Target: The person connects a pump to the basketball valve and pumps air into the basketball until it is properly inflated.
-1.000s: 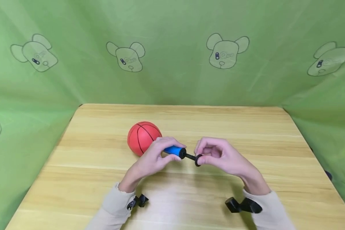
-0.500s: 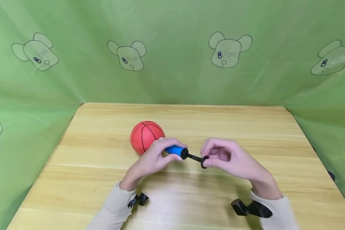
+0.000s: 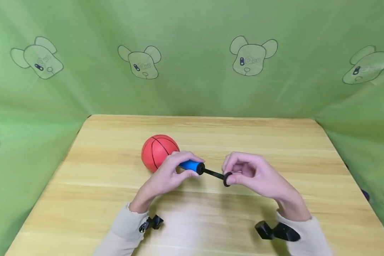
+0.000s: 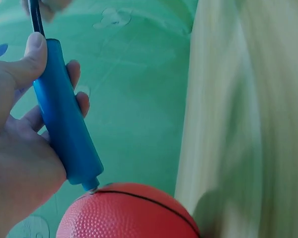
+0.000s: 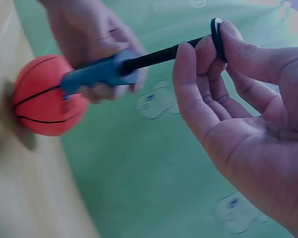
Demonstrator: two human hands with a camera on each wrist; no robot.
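My left hand [image 3: 166, 174] grips the blue barrel of a hand pump [image 4: 67, 114], thumb on one side and fingers curled round the other. In the left wrist view, the pump's narrow tip meets the red ball [image 4: 131, 215], which has black basketball lines; any needle there is hidden. From the barrel's other end a black rod [image 3: 213, 173] sticks out to the right. My right hand [image 3: 256, 176] pinches the round black handle [image 5: 218, 39] at the rod's end between thumb and fingers. The pump lies slantwise, its handle end lower in the head view.
The ball rests on a light wooden table [image 3: 192, 227]. Green cloth [image 3: 192, 92] printed with bear outlines hangs behind the table and along both sides. A black wrist mount [image 3: 276, 231] sits on each sleeve.
My right hand has drawn the handle away to the right, so more black rod shows than a second ago. The left hand keeps its grip on the barrel, nearly still.
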